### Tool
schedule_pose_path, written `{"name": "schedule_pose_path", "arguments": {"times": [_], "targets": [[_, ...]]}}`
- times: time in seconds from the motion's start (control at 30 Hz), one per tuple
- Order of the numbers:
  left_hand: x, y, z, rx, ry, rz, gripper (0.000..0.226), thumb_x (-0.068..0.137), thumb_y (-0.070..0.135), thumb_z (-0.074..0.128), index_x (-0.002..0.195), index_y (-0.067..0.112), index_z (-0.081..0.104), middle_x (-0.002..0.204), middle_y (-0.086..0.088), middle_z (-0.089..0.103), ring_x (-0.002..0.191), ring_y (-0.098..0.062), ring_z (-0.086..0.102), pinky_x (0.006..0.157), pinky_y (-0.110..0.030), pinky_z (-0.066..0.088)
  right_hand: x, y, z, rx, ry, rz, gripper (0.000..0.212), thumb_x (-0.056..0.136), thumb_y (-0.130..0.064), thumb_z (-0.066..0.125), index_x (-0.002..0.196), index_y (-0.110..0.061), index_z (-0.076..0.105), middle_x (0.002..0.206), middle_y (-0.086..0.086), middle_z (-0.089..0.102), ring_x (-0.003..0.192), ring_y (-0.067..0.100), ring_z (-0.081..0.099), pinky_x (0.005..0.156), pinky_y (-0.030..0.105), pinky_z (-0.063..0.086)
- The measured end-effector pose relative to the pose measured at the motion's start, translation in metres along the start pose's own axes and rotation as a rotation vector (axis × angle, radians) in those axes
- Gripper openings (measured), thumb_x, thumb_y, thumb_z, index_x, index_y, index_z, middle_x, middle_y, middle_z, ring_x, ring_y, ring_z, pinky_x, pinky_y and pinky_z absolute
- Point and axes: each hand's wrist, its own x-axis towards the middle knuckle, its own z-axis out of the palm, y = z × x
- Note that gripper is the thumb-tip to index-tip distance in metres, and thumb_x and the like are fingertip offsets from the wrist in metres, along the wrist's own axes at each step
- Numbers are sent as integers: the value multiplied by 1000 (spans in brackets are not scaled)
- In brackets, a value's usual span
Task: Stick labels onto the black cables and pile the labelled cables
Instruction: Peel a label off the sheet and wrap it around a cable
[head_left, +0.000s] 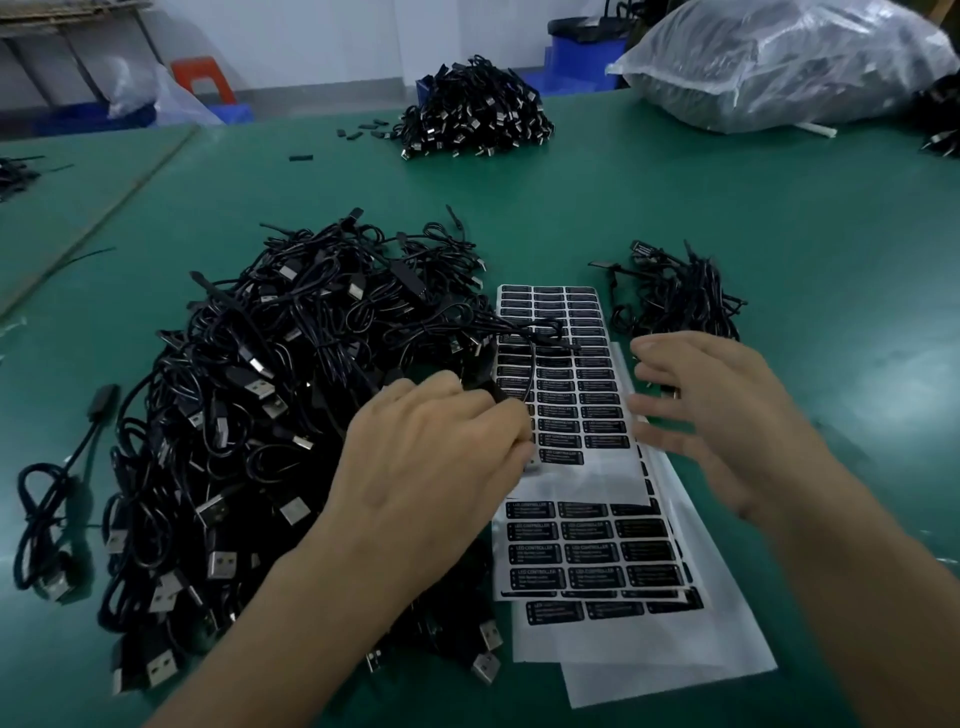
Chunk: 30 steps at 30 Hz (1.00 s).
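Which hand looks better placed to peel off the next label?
Probably the right hand: it is open and empty, over the label sheet. The left hand grips a cable.

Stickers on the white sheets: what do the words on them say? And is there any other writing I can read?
"LED CONTROLLER": the top line of each black label on the label sheets.
Smaller lines under it on every label: too small and blurred to read.
Black cables and green table: no writing that can be read.
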Motion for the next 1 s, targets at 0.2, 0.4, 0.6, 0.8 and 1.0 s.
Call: {"name": "schedule_pose_path", "arguments": {"times": [0.2,0.4,0.6,0.8,1.0], "targets": [[0,10,-1,-186,131,138,10,96,22,67,96,20,76,82,7,73,70,-16,66,59,-32,51,6,15,1,-449,7,-114,36,81,-35,80,111,-29,61,108,-3,60,100,19,61,84,40,53],[-8,28,18,38,-155,169,46,68,14,85,112,20,73,76,8,66,68,-16,61,60,-30,47,12,27,-2,-649,-21,-179,75,68,-33,91,132,-31,52,101,3,62,83,15,62,55,16,42],[-8,21,21,-3,-168,-65,36,69,17,89,102,25,74,80,10,66,72,-17,62,62,-32,49,13,28,-6,-589,1,-173,58,69,-30,92,119,-23,62,71,-5,67,62,3,61,41,8,39],[-6,13,20,-199,-209,-306,6,92,36,63,97,39,64,89,21,63,87,-3,56,60,-15,31,14,19,-6,-435,-162,-114,37,79,-38,79,84,-2,71,67,19,54,52,17,48,54,31,45],[-8,11,27,-349,-189,-420,9,94,53,40,98,46,45,79,24,58,83,1,54,61,-9,31,11,15,-6,-405,-314,66,30,86,-31,74,94,-3,66,78,12,50,46,8,62,53,29,22]]}}
